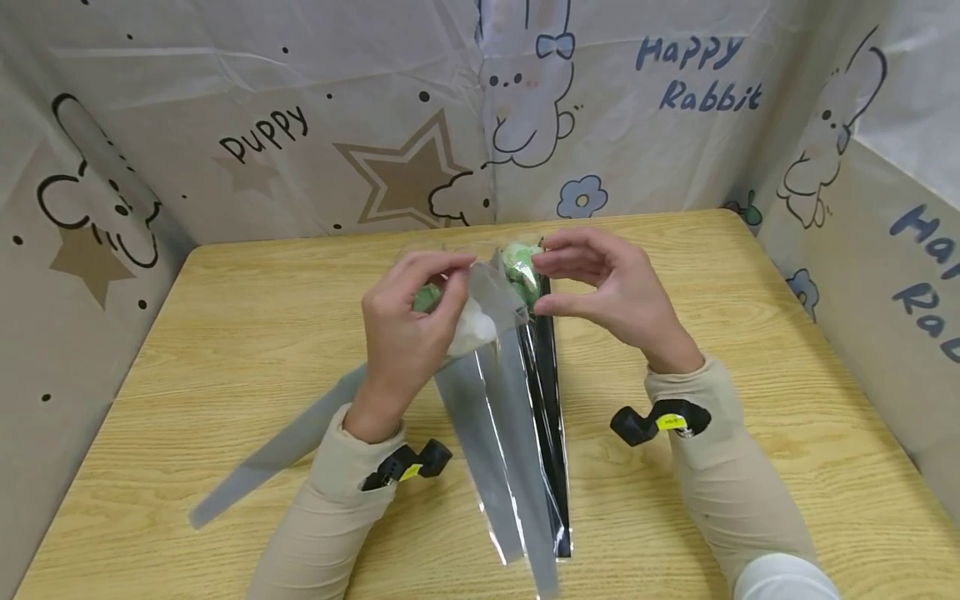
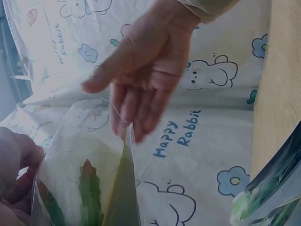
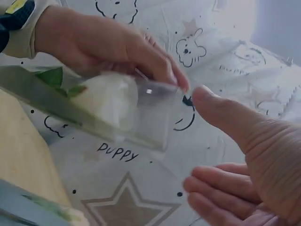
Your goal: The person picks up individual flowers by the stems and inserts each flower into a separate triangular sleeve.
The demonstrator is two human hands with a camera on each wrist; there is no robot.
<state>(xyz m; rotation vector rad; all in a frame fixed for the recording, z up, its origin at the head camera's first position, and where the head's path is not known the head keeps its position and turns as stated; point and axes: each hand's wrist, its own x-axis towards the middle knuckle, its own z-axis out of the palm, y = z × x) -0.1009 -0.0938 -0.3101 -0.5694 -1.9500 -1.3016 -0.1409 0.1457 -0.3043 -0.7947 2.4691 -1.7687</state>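
My left hand (image 1: 411, 325) pinches the upper edge of a clear-fronted, grey-backed flower sleeve, which slants down to the left. Inside is a white flower (image 3: 106, 101) with green leaves (image 3: 49, 77); its kind is hard to tell through the film. My right hand (image 1: 615, 287) is beside the sleeve's open end, its fingers extended and thumb apart, holding nothing. In the left wrist view, this right hand (image 2: 146, 70) appears behind the clear film. Below the hands, more wrapped flowers lie on the table, in grey sleeves (image 1: 480, 433) and a black sleeve (image 1: 551, 400), with a pale green bloom (image 1: 520, 265) at the top.
The wood-grain table (image 1: 247, 333) is bounded by a pale cloth backdrop (image 1: 300, 67) with rabbit, star and flower drawings at the back and both sides. The lower tips of the lying sleeves point towards the table's near side.
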